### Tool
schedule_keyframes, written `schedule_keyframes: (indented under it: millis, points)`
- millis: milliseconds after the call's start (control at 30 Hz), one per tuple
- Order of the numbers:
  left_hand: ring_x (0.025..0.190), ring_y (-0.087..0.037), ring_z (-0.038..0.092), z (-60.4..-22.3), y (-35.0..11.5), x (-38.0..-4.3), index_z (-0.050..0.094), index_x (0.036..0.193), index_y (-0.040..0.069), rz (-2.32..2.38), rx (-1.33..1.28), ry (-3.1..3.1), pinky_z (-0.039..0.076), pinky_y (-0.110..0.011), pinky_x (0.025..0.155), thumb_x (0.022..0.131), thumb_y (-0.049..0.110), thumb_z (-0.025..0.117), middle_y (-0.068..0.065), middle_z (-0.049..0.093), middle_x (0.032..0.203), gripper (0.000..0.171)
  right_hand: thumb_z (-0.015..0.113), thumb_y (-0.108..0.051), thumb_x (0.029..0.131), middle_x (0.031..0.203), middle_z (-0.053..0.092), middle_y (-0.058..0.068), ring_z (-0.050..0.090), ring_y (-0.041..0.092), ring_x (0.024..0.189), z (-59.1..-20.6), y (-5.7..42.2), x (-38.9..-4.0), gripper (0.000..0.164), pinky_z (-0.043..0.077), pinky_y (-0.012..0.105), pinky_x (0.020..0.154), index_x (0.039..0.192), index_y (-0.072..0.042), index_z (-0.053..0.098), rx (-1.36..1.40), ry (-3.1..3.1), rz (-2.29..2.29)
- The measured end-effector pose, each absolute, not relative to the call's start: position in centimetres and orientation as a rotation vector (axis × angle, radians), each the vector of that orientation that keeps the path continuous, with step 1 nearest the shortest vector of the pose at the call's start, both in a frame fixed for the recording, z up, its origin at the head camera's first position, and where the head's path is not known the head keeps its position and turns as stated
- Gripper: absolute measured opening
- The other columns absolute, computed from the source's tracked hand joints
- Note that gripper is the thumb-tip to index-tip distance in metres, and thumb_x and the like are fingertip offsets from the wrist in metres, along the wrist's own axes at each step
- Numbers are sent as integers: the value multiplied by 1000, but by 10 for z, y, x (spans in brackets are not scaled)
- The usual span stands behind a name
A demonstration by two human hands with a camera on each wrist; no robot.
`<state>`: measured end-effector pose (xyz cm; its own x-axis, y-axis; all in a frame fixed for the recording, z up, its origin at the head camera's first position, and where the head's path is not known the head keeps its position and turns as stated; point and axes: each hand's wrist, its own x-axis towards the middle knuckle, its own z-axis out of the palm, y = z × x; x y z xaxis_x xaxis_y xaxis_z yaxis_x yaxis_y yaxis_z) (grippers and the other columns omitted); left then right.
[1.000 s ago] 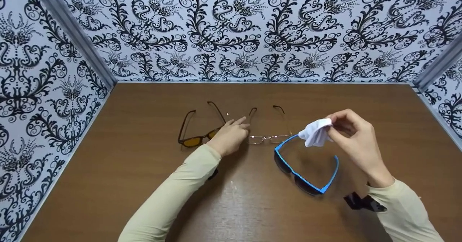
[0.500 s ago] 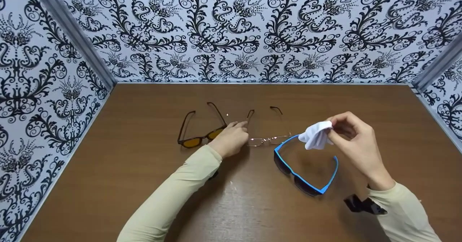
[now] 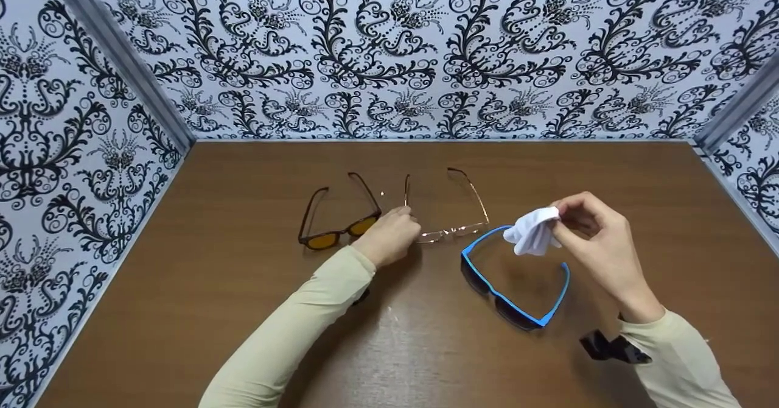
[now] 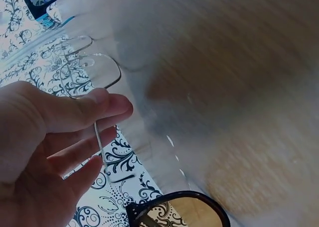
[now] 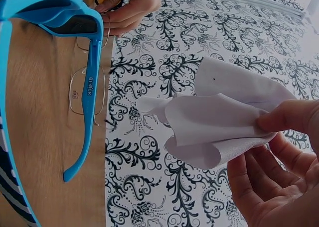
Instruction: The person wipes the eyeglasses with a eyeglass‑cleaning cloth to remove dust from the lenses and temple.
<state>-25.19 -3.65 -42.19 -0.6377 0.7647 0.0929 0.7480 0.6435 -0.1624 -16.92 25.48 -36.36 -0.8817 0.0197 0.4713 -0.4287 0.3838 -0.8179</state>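
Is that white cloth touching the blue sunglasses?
Apart. The head view makes the white cloth look like it covers one arm of the blue sunglasses, but the right wrist view shows patterned wall between them.

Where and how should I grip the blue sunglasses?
Probably pinch the blue sunglasses by the right-hand temple, coming from the person's right: it is slim and uncovered, while the white cloth hides the other temple's tip in the head view.

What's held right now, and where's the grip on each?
Left hand: thin-framed glasses, pinched at one end of the front, near where the temple arm joins. Right hand: white cloth, pinched by one bunched end.
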Motion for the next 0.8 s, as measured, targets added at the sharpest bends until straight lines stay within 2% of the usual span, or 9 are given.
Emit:
schedule_keyframes:
  millis: [300,500,667,733,800]
  points:
    - [74,-21,64,-423,-36,-249,66,67,7,143,-1179,-2620,38,-31,102,73,2,73,-3,67,71,10,65,17,80,92,64,4,66,10,84,-366,256,-170,16,51,16,75,93,7,63,348,-2253,1486]
    - [88,-25,63,-416,-33,-243,65,66,7,39,-1075,-2604,39,-32,102,69,5,74,-4,67,72,10,64,17,80,92,64,3,66,10,83,-368,256,-171,16,51,16,75,93,8,62,352,-2262,1494]
    - [76,-25,61,-407,-30,-238,64,59,7,-162,-1041,-2563,43,-34,95,65,0,72,-3,64,63,12,63,18,80,91,64,10,66,11,83,-368,251,-171,16,51,17,75,92,7,62,363,-2267,1518]
    - [75,-25,58,-402,-28,-234,70,64,6,-271,-1021,-2581,44,-37,89,66,-3,69,-2,67,65,9,62,18,80,91,64,9,66,11,83,-367,248,-171,16,52,18,75,92,8,61,382,-2274,1528]
    - [76,-25,56,-398,-26,-229,74,69,7,-362,-995,-2608,45,-38,84,68,-5,66,-2,68,67,14,62,19,80,91,64,7,65,11,83,-367,243,-172,16,52,19,75,92,8,61,413,-2289,1532]
